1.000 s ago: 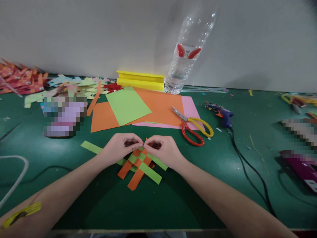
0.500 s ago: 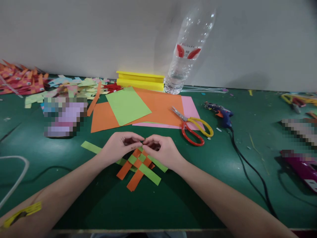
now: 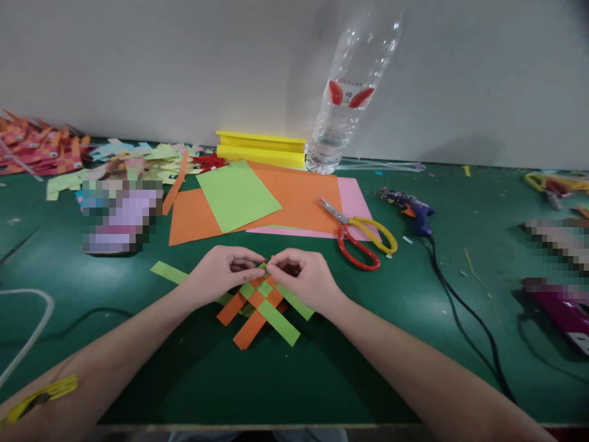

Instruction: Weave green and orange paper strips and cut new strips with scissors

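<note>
Orange and green paper strips are woven into a small checkered piece (image 3: pixel 265 288), its loose ends fanning toward me and to the right. My left hand (image 3: pixel 225 270) pinches its upper left edge between thumb and fingers. On the upper right edge, my right hand (image 3: pixel 304 276) grips with thumb and fingertips, nearly touching the left fingertips. The far corner of the weave is partly hidden behind the fingers. A separate-looking green strip (image 3: pixel 168 272) runs out from under my left wrist.
Scissors (image 3: pixel 343 220) lie right of orange sheets (image 3: pixel 304 196) and a green sheet (image 3: pixel 239 196). Behind stand a yellow folded strip (image 3: pixel 260 150) and a plastic bottle (image 3: pixel 340 116). A glue gun (image 3: pixel 414 215) with a black cord lies right; paper scraps (image 3: pixel 156 156) and a blurred phone-like item (image 3: pixel 124 221) lie left.
The woven piece has shifted slightly, with its front orange end a little higher and left, and more of its top corner showing between my fingers. Both hands keep their pinch.
</note>
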Motion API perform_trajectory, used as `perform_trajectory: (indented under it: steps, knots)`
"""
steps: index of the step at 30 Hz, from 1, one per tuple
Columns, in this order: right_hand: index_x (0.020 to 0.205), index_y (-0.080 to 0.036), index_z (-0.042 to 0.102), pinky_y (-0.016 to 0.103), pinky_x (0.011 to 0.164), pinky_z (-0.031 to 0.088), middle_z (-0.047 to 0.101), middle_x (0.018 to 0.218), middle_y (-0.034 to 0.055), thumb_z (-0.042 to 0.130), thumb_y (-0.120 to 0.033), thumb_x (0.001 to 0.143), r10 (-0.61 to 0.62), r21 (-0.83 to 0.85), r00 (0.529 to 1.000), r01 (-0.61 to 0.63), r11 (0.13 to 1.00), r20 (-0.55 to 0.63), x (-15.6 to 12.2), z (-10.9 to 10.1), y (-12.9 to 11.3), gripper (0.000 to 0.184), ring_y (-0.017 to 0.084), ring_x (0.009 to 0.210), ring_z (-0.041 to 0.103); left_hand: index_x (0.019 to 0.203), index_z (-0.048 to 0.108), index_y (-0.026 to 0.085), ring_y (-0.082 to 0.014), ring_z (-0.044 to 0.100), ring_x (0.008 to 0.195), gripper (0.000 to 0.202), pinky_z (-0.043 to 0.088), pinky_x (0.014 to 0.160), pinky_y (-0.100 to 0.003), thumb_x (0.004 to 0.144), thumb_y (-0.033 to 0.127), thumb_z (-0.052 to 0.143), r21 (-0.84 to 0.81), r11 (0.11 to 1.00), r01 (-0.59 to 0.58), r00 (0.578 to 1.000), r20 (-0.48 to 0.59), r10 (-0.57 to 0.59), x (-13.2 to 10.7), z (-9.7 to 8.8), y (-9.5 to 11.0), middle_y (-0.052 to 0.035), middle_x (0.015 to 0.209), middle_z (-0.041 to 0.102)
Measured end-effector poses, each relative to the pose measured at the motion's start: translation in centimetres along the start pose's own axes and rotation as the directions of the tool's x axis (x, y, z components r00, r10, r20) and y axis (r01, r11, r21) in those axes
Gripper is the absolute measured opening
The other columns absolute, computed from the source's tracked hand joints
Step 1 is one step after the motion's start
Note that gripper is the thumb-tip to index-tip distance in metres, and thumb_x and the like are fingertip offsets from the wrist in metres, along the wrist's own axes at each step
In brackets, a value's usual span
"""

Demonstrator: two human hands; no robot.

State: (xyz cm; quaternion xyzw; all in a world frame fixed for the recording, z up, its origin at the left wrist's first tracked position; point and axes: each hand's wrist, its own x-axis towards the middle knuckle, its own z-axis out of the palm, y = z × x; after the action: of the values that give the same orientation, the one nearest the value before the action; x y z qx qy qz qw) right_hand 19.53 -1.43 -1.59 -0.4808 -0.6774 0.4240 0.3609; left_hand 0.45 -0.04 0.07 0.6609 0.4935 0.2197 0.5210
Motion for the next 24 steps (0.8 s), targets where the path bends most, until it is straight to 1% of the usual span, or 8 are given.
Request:
perform_trajectory:
  steps: [3, 6, 8, 15, 20, 24]
  knots:
    - [0.073, -0.019, 0.065, 0.022, 0.056, 0.048, 0.067, 0.068, -0.0004, 0.058, -0.025, 0.076, -0.01, 0.031, 1.0, 0.011, 0.999, -0.01, -0.02, -0.01, -0.12, 0.009, 0.011, 0.059, 0.06, 0.085, 0.07, 0.019, -0.0173, 0.068, 0.07, 0.024, 0.053, 0.061, -0.025, 0.074, 0.04, 0.066, 0.039, 0.999, 0.019, 1.0, 0.002, -0.019, -0.1, -0.13, 0.2, -0.0028, 0.079, 0.074]
    - [0.072, -0.02, 0.065, 0.022, 0.057, 0.049, 0.068, 0.069, -0.0006, 0.058, -0.024, 0.076, -0.023, 0.045, 1.0, 0.023, 0.999, -0.014, -0.05, -0.07, -0.17, 0.008, 0.011, 0.06, 0.061, 0.081, 0.071, 0.019, -0.0153, 0.064, 0.06, 0.026, 0.048, 0.051, -0.023, 0.076, 0.042, 0.063, 0.084, 0.996, 0.016, 1.0, 0.019, -0.018, -0.12, -0.22, 0.32, -0.0019, 0.072, 0.073]
    - [0.073, -0.02, 0.065, 0.022, 0.057, 0.049, 0.068, 0.069, -0.0006, 0.058, -0.024, 0.076, -0.033, 0.034, 0.999, 0.034, 0.999, -0.016, -0.06, -0.14, -0.2, 0.008, 0.011, 0.06, 0.061, 0.08, 0.072, 0.019, -0.0142, 0.062, 0.056, 0.024, 0.046, 0.048, -0.022, 0.076, 0.042, 0.063, 0.093, 0.996, 0.017, 0.999, 0.028, -0.02, -0.11, -0.27, 0.37, -0.0009, 0.069, 0.072]
    - [0.075, -0.02, 0.065, 0.022, 0.057, 0.047, 0.067, 0.069, -0.0006, 0.058, -0.024, 0.077, -0.048, -0.001, 0.999, 0.048, 0.999, -0.023, 0.02, -0.24, -0.23, 0.008, 0.01, 0.061, 0.06, 0.081, 0.071, 0.02, -0.017, 0.068, 0.069, 0.015, 0.053, 0.062, -0.025, 0.073, 0.032, 0.067, 0.048, 0.999, 0.022, 0.999, 0.031, -0.024, -0.03, -0.37, 0.45, -0.0009, 0.076, 0.074]
    - [0.075, -0.02, 0.065, 0.021, 0.057, 0.047, 0.067, 0.069, -0.0008, 0.058, -0.024, 0.078, -0.066, -0.033, 0.998, 0.066, 0.997, -0.023, 0.01, -0.25, -0.24, 0.009, 0.01, 0.06, 0.059, 0.084, 0.07, 0.02, -0.0179, 0.069, 0.076, 0.016, 0.055, 0.069, -0.027, 0.071, 0.03, 0.069, 0.013, 0.998, 0.057, 0.997, 0.055, -0.057, -0.02, -0.61, 0.24, -0.0014, 0.08, 0.074]
    - [0.075, -0.02, 0.065, 0.021, 0.057, 0.047, 0.068, 0.069, -0.0006, 0.057, -0.023, 0.078, -0.099, -0.053, 0.995, 0.097, 0.994, -0.022, 0.0, -0.24, -0.28, 0.009, 0.01, 0.06, 0.059, 0.086, 0.068, 0.019, -0.0177, 0.07, 0.077, 0.018, 0.055, 0.071, -0.027, 0.071, 0.028, 0.069, -0.027, 0.997, 0.071, 0.993, 0.1, -0.068, -0.01, -0.82, 0.1, -0.0018, 0.081, 0.074]
